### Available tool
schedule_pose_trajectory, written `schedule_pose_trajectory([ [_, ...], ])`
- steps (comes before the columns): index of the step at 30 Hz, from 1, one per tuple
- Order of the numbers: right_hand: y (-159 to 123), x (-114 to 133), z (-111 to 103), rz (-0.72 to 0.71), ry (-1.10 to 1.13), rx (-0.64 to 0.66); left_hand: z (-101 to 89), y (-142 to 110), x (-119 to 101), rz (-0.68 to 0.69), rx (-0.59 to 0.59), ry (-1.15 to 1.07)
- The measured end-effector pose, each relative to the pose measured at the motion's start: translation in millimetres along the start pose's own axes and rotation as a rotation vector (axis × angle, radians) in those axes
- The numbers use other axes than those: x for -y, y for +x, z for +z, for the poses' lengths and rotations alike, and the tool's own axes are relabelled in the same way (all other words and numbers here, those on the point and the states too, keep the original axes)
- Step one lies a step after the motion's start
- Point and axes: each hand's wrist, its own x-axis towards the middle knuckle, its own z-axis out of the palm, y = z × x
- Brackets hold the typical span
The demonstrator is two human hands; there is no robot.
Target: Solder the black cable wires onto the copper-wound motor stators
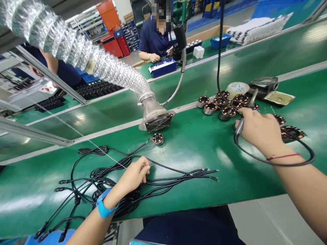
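My left hand (136,173) pinches a thin solder wire (107,153), whose short end pokes out past the fingertips. The hand hovers over a bundle of black cables (125,200) with stripped ends pointing right. Just beyond it, one stator coil ring (157,139) sits under the fume hood, with a cable at its left side. My right hand (262,131) is closed around a soldering iron (239,126), its black cord looping back over the wrist. Several copper-wound stators (227,113) cluster beside this hand. The iron's tip is hard to make out.
A foil fume duct (102,61) ends in a grilled hood (158,119) above the bench. At the back right stand an iron stand (263,83), a sponge tray (279,98) and a round pale tub (238,89). Across the partition a co-worker (155,41) handles parts by a blue box (163,67).
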Motion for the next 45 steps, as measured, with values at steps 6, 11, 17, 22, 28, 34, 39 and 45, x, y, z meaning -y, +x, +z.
schedule_pose_trajectory([
  [6,-50,89,-31,-0.229,0.266,-0.123,9.9,19,-11,0.113,-0.028,-0.036],
  [11,-63,120,-47,-0.316,0.607,-0.207,19.3,46,-26,0.052,-0.038,-0.221],
  [17,-45,111,-11,-0.493,0.628,-0.025,31.0,61,-41,0.087,0.033,-0.215],
  [22,-46,112,0,-0.519,0.669,-0.008,29.9,60,-43,0.130,0.038,-0.264],
  [28,-73,135,-13,-0.404,0.711,-0.022,35.7,59,-34,0.113,0.084,-0.320],
  [34,-89,152,-24,-0.268,0.813,0.052,41.9,47,-32,0.099,0.121,-0.159],
  [39,-84,153,-16,-0.359,0.907,0.118,28.4,41,-30,0.016,0.119,-0.303],
  [45,-84,159,0,-0.431,1.013,0.173,20.6,58,-32,-0.117,0.271,-0.719],
])
